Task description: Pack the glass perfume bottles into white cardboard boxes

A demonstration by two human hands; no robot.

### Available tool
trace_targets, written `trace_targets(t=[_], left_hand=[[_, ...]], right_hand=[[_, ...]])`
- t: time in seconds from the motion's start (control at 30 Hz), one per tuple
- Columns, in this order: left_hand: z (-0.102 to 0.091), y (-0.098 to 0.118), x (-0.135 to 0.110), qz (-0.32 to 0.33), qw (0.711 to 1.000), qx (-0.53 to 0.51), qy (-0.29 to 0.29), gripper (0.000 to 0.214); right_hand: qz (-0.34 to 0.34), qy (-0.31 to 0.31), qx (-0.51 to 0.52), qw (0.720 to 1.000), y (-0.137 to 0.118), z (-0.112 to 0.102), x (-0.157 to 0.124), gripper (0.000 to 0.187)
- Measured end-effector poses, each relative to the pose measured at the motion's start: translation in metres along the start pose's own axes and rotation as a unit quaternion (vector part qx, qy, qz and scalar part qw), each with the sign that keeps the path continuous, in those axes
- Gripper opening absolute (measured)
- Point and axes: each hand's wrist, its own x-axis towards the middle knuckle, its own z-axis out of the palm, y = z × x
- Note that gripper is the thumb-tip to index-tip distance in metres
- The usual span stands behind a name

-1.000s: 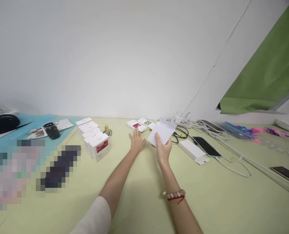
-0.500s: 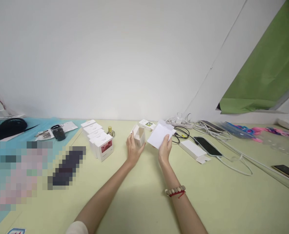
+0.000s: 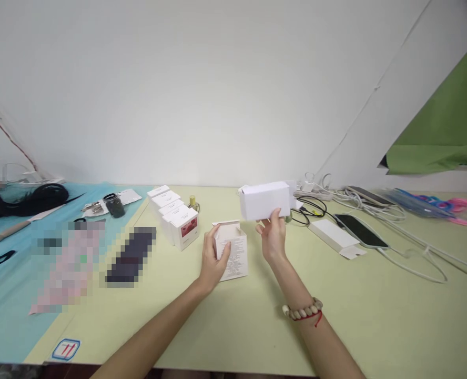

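My left hand (image 3: 213, 260) grips an upright white box (image 3: 235, 258) with an opened top and small print on its near face. The box rests on or just above the table; I cannot tell which. My right hand (image 3: 273, 234) holds a plain white inner carton (image 3: 265, 201) raised to the right of the box and apart from it. A clear sheet edge shows behind the carton. To the left stand several closed white boxes (image 3: 184, 231) in a slanted row, the front one with a red picture. Behind them is a small gold-capped bottle (image 3: 193, 202).
An empty-looking white carton (image 3: 334, 238) and a phone (image 3: 360, 230) lie to the right among white cables (image 3: 409, 252). On the left, a blue cloth (image 3: 4, 305) carries a dark jar (image 3: 115, 205) and black hair (image 3: 48, 197). A dark blurred item (image 3: 131, 258) lies nearer.
The right hand has lifted and turned the white carton, so its long side now shows. My left hand has drawn the box closer and turned its printed face toward me. The view has shifted left.
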Motion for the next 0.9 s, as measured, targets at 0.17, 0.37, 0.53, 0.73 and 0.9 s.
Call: trace_targets(t=[0.17,0.37,0.53,0.73,0.9], left_hand=[[-0.002,0.002,0.007,-0.006,1.0,0.0,-0.025,0.044],[-0.006,0.002,0.009,0.023,0.999,0.012,-0.045,0.051],[-0.003,0.0,0.009,0.02,0.999,-0.009,-0.046,0.068],[-0.005,0.004,0.013,0.009,0.999,-0.042,-0.032,0.073],[-0.009,0.003,0.018,0.012,0.998,-0.052,-0.034,0.063]], right_hand=[[-0.068,-0.1,-0.067,0.99,-0.002,0.008,-0.014,0.035],[-0.113,-0.154,-0.095,0.977,-0.003,0.009,-0.019,0.029],[-0.092,-0.208,-0.089,0.97,-0.009,0.011,-0.026,0.029],[-0.124,-0.208,-0.151,0.958,-0.007,0.008,-0.026,0.042],[-0.206,-0.201,-0.262,0.921,-0.005,0.002,-0.021,0.04]])
